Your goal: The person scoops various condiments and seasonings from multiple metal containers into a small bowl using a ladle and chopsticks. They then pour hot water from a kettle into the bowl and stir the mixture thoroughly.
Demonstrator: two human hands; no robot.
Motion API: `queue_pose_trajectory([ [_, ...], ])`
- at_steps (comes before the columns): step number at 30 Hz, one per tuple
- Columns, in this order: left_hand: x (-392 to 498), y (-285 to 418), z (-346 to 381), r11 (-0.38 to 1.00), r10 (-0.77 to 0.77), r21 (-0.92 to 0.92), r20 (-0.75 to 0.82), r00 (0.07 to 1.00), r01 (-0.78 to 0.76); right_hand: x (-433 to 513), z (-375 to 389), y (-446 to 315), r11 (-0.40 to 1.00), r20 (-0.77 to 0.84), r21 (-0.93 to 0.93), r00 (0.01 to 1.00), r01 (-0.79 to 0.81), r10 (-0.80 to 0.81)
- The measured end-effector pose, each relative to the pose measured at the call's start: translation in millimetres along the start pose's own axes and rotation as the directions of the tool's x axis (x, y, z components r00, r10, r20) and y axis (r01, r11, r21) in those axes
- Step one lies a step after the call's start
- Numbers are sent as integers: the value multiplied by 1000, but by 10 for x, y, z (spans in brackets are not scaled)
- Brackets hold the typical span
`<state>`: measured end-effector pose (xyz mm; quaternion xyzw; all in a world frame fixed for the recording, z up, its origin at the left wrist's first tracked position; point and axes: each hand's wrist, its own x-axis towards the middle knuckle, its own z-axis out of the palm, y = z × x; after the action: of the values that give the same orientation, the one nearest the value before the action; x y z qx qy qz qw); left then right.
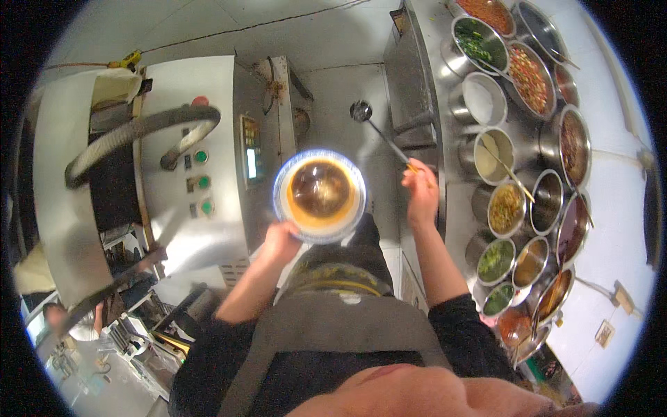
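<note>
My left hand (282, 241) grips the lower left rim of a white bowl (338, 233) with a blue-patterned edge. Dark brown liquid (321, 190) lies in the bowl, lighter and orange-tinged around its border. In my right hand (422, 193) is the handle of a long ladle (388, 138), with yellow showing near the grip. The ladle's round, dark metal head (360, 111) hangs over the floor, beyond the bowl and to its right, apart from it. What the ladle head holds, if anything, is too blurred to tell.
On the right, a steel counter (453, 200) carries several metal pots, among them one of chopped greens (471, 44) and one of white powder or paste (479, 99). At left stands a steel cabinet (219, 140) with green buttons and a curved hose (140, 127). Another person (83, 328) is far lower left.
</note>
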<state>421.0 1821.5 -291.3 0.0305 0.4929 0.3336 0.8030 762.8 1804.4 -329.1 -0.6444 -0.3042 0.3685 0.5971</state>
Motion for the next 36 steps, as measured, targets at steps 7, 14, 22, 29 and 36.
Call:
queue_pose_trajectory([
  [7, -44, -526, -313, 994, -59, -102, -172, 983, 42, 1273, 1480, 2521, 928, 332, 52, 883, -369, 333],
  [14, 20, -1043, -922, 649, 230, 760, -146, 962, -40, 1795, 2830, 3705, 561, 804, -520, 592, 644, 65],
  [22, -30, -1461, -1431, 674, 68, 721, -277, 958, 161, 1797, 3217, 4496, 504, 809, -562, 563, 656, 169],
  [29, -95, -1453, -1536, 714, -89, 625, -366, 926, 316, 1330, 3246, 4773, 885, 480, -349, 751, -310, 453],
  [36, -81, -1299, -1311, 856, -102, 407, -473, 875, 320, 1410, 3137, 4417, 574, 376, 108, 568, -812, 732],
])
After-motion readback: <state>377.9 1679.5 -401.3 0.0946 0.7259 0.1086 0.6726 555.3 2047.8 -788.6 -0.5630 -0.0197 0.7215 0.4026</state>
